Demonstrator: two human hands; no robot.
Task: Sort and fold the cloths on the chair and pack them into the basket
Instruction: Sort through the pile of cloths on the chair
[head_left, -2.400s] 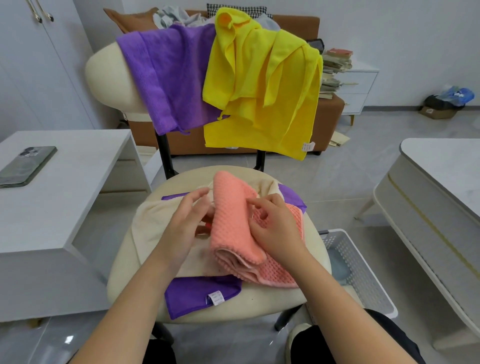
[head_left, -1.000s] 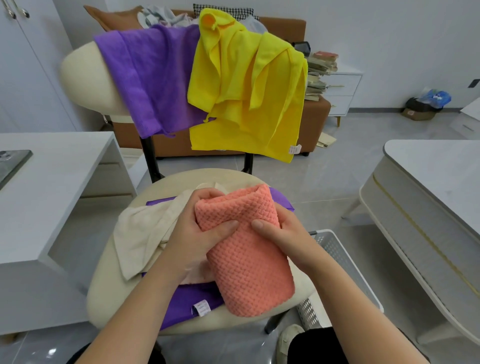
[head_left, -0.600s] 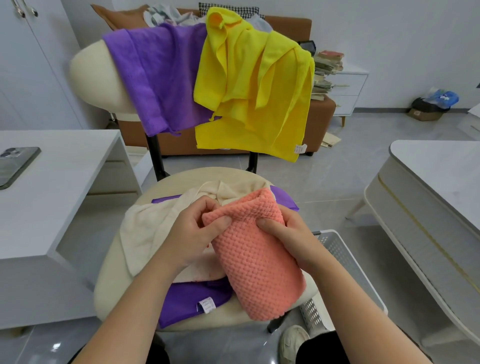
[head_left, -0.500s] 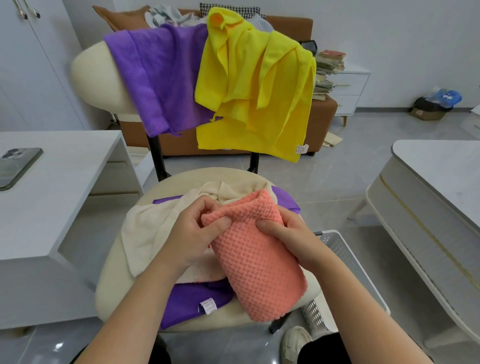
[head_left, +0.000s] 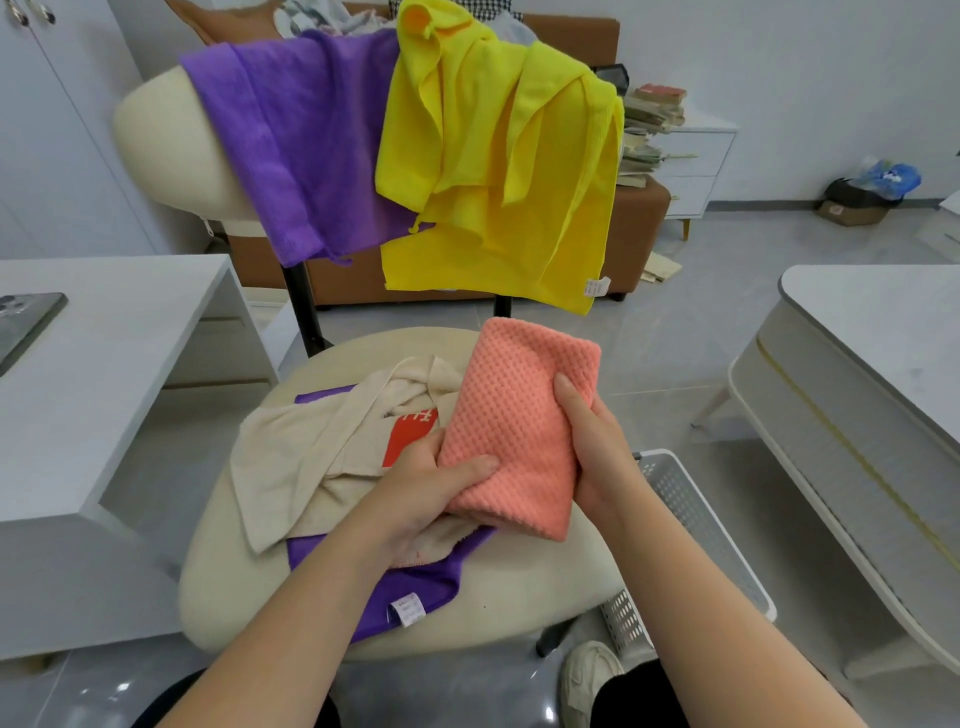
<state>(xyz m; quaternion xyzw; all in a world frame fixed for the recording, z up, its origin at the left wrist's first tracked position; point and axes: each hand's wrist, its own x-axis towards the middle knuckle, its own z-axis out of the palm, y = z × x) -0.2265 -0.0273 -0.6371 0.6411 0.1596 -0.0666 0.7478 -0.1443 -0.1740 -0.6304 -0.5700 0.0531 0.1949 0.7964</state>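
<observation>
Cloths, count: five told apart, namely one coral cloth, one beige cloth, one flat purple cloth, one hung purple cloth, and a yellow cloth so bunched that one piece or two cannot be told.
Other counts: two hands, one chair, one basket.
Coral cloth, place: held just over the right half of the chair seat.
Coral cloth, axis: folded to an oblong; long axis runs front to back of the seat, far end toward the backrest and leaning slightly right; waffle face up.
Left hand: grips the near-left corner, thumb on top, fingers underneath.
Right hand: grips the right long edge, thumb laid on top, fingers underneath.
Seat layer: beige cloth crumpled on the left half, overlying the flat purple cloth, whose tagged corner points toward the front edge.
Backrest: hung purple cloth at left; yellow cloth at right, overlapping it.
Basket: white, perforated, on the floor just beside the seat's right edge; partly hidden by the seat and the right forearm.
Surroundings: white desk at left bearing a phone at its left edge; low table at right; brown sofa behind the chair; books stacked beyond it; shoe on the floor below the seat's front edge.
</observation>
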